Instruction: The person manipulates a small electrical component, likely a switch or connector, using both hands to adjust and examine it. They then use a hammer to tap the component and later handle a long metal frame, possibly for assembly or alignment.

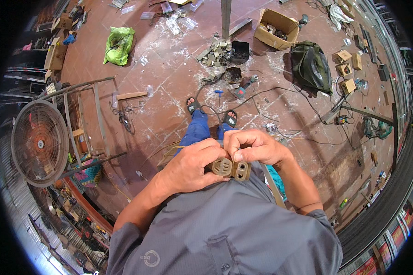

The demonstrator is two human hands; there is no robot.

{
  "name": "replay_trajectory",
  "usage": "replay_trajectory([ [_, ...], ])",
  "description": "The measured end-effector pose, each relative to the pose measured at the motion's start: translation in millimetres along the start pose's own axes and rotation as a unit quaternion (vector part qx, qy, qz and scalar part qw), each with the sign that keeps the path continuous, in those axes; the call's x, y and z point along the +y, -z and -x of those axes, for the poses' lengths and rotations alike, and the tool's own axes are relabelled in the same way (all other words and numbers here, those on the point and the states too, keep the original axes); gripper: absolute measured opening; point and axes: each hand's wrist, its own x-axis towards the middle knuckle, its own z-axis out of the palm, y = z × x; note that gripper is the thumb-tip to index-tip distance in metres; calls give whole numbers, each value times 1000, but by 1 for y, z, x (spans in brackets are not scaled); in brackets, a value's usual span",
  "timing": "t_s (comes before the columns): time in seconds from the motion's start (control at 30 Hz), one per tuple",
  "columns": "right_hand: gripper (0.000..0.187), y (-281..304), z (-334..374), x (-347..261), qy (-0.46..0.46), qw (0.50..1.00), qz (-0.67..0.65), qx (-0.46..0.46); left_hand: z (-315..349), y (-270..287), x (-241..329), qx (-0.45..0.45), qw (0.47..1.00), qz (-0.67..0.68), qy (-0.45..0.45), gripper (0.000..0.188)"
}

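Close in front of my shirt I hold a brown electrical socket block, its slotted face and round holes turned up. My left hand is wrapped round its left side, with the thumb along the lower edge. Over the block's upper right edge, my right hand is closed in a pinch of thumb and forefinger. Whatever lies between those fingertips is too small or hidden to name. A thin tan cable shows just beyond my left hand; where it ends is hidden.
A round fan and metal frame stand left. Ahead on the tiled floor lie a cordless drill, black cables, a pile of small blocks and a green bag. Farther right are a cardboard box and dark bag.
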Motion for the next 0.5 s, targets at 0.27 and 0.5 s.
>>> replay_trajectory([
  [0.27, 26, -14, -3, 10, 33, 993, -82, 74, 1, 1, 0, -9, 1000, -3, 30, 40],
  [0.5, 23, -5, -3, 19, 118, 985, 35, 118, 6, -6, -5, 31, 996, 29, 84, 40],
])
